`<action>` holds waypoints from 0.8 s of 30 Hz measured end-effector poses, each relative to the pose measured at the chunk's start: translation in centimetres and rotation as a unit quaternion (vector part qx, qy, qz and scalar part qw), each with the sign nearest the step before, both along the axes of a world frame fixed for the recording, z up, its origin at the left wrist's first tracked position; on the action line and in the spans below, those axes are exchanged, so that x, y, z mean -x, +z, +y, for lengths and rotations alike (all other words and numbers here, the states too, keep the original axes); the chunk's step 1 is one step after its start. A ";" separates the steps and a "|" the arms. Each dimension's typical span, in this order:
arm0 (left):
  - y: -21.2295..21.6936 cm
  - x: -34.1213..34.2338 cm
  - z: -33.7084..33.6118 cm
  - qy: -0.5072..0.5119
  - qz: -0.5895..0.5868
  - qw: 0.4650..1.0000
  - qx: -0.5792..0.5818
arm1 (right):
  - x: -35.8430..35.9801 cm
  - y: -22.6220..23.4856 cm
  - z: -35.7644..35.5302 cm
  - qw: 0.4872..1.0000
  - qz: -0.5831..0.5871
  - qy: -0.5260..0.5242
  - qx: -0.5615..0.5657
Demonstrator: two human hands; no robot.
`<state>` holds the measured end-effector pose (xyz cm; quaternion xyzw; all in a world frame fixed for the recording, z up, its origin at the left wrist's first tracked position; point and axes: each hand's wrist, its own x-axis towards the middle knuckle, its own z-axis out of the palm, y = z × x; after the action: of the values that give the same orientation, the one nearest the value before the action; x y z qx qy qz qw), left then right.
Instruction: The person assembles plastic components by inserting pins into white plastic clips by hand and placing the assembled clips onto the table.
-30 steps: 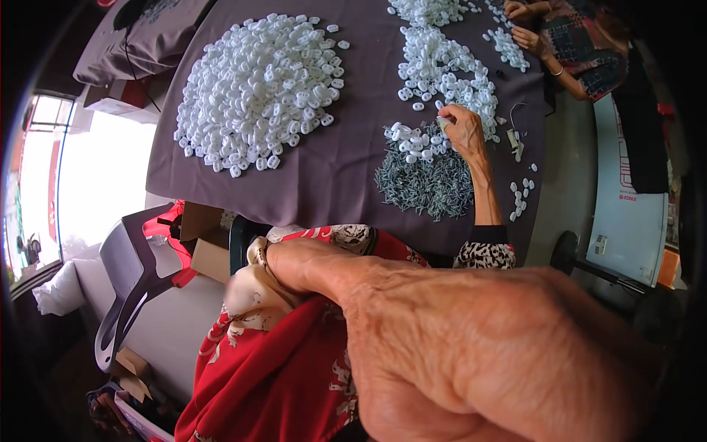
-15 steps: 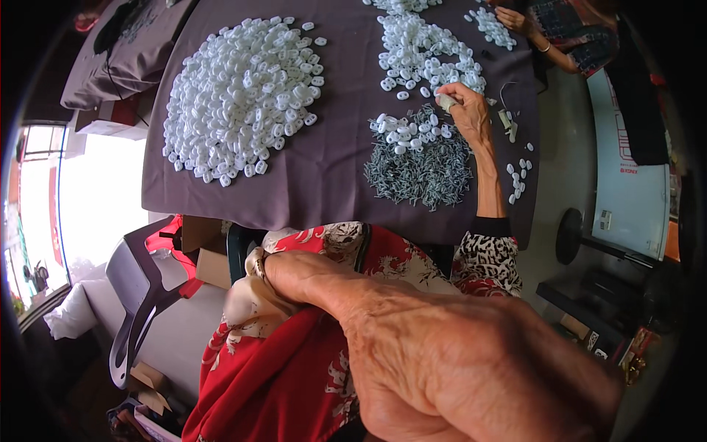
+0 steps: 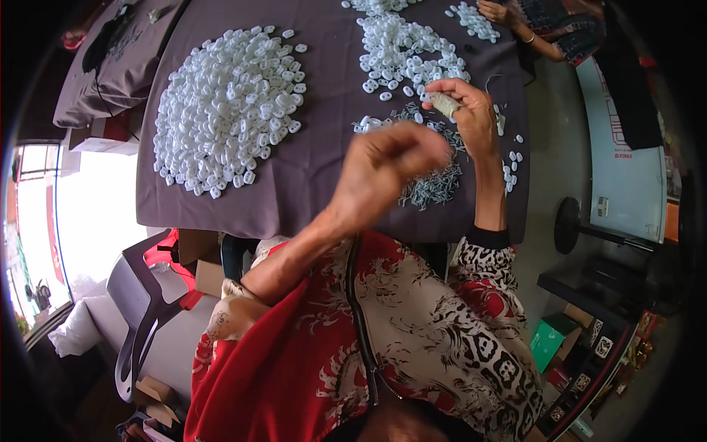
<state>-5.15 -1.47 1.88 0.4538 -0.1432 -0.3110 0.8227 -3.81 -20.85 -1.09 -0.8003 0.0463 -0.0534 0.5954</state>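
My right hand (image 3: 473, 114) is raised over the far part of the table and closed in a pinch. Between its thumb and forefinger is a small white oval plastic piece (image 3: 426, 96), partly hidden. A beige wrapping (image 3: 445, 104) covers the thumb. My left hand (image 3: 390, 166) hangs nearer to me, its fingers curled and smeared by motion, so whether it holds anything is hidden. Beneath both lies a heap of tiny grey metal bits (image 3: 431, 190), spring-like in shape, with some white ovals on its far side. The left hand covers part of this heap.
A large mound of white ovals (image 3: 228, 110) lies on the left of the dark tablecloth (image 3: 317, 140). More white ovals (image 3: 398, 48) spread at the back. Another person's hand (image 3: 499, 12) is at the far right. A grey chair (image 3: 143, 295) stands left.
My left hand has swung from close before the camera out over the grey heap. My right hand stays near the heap, its wrapped thumb turned more into view. The whole view has shifted slightly.
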 end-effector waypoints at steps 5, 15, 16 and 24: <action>-3.6 -2.9 -1.2 0.113 0.003 0.992 -0.058 | 1.3 3.1 2.8 0.997 -0.050 -0.008 0.062; -2.6 -3.7 -1.4 0.073 0.045 0.996 0.016 | 1.7 4.5 3.5 0.992 -0.102 -0.012 0.075; -2.6 -3.8 -1.3 0.070 0.044 0.996 0.016 | 1.8 4.8 3.7 0.988 -0.110 0.001 0.108; -3.1 -4.6 -1.1 0.013 0.049 0.998 0.033 | 1.4 4.5 3.0 0.976 -0.145 0.065 0.151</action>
<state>-0.53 -2.61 -1.25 0.4123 -0.1073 -0.3174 0.8472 -5.16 -17.85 3.46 -0.8659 -0.1009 -0.1362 0.4707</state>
